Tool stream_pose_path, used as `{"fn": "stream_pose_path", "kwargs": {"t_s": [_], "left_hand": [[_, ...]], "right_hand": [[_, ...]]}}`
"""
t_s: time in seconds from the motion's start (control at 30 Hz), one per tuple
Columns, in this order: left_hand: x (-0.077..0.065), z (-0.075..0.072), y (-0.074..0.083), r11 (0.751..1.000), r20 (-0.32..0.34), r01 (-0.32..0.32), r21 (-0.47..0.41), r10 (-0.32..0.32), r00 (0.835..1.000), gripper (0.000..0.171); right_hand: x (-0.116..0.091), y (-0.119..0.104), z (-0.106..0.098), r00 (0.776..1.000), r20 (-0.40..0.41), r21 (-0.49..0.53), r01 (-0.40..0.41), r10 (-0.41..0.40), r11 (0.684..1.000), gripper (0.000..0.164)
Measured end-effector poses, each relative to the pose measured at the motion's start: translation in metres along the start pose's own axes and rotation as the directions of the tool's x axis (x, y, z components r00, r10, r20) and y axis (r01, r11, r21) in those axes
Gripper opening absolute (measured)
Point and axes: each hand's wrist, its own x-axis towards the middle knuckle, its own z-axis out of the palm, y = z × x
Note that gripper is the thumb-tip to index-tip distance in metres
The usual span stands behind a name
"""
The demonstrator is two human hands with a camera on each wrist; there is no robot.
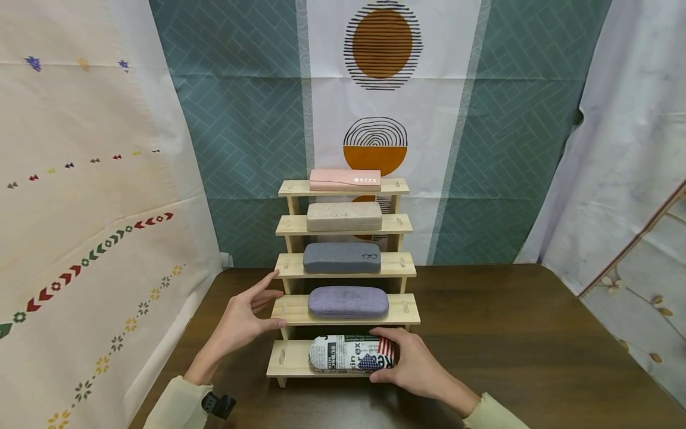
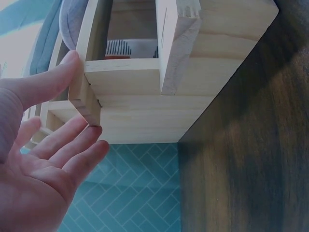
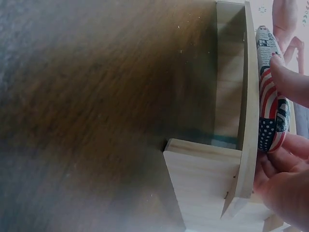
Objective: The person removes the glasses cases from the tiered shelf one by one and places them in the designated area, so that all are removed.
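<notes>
Your right hand (image 1: 409, 363) pinches the right end of a newspaper-and-flag-print glasses case (image 1: 343, 354), its thumb at the near side and its fingers round the far side. The case stretches leftward from that grip, lying lengthwise on the lowest wooden shelf (image 1: 292, 360) of a stepped display rack. Your left hand (image 1: 241, 319) is spread at the rack's left side, thumb and fingers well apart, its thumb touching the end of the second shelf (image 1: 296, 308); how firmly it presses, you cannot tell. To the right of that hand, on the second shelf, lies a lavender fabric glasses case (image 1: 348, 301). Above both your hands, going up the rack one to a shelf, sit a blue-grey glasses case (image 1: 337, 258) with a small spectacles print, a beige glasses case (image 1: 343, 217) and, on top, a pink flap-front glasses case (image 1: 343, 180) with white lettering. The dark wooden table (image 1: 509, 333) stretches out to the right of your right hand.
</notes>
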Motion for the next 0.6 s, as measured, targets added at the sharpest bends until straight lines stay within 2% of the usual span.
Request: {"fn": "stream_pose_path", "kwargs": {"t_s": [0.6], "left_hand": [[0.0000,-0.0002,0.0007,1.000,-0.001,0.005,-0.015,-0.006,1.000,0.105]], "right_hand": [[-0.0013,0.0019,0.0026,0.999,0.011,0.003,0.030,-0.030,1.000,0.073]]}}
